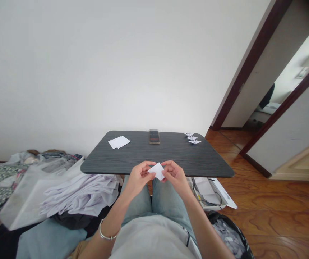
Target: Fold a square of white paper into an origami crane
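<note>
A small folded white paper point(156, 170), roughly diamond-shaped, is held between my two hands just over the front edge of the dark table point(133, 158). My left hand point(141, 175) pinches its left corner between thumb and fingers. On the opposite side, my right hand point(174, 173) grips the right corner the same way. White paper sheets point(119, 142) lie overlapping at the table's back left. Several small folded paper cranes point(192, 138) stand in a row near the back right corner.
A phone-like device point(154, 136) rests at the table's back middle, near the white wall. Piled clothes and cloth point(81, 196) lie on the left. Below the table on the right are a white box with cables point(208, 194) and a black bag of paper scraps point(228, 233).
</note>
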The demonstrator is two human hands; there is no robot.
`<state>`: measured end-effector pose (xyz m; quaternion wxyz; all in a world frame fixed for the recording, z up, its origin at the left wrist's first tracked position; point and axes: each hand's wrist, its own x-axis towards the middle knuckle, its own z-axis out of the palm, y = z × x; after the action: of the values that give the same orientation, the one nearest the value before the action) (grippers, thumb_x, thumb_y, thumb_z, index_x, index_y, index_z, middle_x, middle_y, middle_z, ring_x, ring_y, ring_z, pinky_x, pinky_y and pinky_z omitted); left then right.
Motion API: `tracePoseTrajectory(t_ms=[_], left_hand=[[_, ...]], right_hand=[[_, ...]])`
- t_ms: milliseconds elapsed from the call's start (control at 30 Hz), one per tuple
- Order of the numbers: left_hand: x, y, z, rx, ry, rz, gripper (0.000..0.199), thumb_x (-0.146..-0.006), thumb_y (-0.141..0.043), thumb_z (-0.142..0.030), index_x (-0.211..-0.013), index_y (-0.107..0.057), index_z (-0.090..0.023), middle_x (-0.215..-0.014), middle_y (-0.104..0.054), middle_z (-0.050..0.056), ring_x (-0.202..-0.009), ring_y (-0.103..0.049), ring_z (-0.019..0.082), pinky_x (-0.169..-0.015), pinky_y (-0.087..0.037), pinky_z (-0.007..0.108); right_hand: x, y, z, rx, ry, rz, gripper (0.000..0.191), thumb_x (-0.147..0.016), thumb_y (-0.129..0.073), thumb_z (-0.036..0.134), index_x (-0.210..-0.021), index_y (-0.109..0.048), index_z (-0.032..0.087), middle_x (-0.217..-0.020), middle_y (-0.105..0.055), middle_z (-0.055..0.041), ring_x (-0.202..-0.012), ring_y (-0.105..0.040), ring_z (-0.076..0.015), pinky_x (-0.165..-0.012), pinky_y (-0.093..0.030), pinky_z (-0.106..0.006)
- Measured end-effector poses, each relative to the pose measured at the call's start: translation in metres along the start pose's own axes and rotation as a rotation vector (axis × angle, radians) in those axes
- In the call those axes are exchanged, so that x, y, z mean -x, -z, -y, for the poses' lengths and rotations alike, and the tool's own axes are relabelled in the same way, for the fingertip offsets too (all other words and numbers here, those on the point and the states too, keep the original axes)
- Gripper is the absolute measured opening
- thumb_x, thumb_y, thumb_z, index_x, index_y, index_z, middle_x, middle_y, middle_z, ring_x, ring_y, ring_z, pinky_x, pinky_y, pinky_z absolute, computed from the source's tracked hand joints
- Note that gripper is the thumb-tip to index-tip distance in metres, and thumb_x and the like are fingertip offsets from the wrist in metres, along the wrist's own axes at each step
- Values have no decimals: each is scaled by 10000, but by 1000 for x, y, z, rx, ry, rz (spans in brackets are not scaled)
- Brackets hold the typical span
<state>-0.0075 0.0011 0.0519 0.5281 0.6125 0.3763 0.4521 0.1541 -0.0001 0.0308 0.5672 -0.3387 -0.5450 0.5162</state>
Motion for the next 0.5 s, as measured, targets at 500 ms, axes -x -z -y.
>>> tracePoseTrajectory(t_ms=[500], left_hand=[[-2,-1,-1,120,85,-100,275,-644,-705,-278,-847,-625,-111,-737,-690,53,-653,-634,152,-663,-505,274]], right_hand=[[5,-7,7,14,-11,-68,205,-713,-658,356,-754,-553,185,-639,-608,9,-546,-580,-120,-473,-489,-212]])
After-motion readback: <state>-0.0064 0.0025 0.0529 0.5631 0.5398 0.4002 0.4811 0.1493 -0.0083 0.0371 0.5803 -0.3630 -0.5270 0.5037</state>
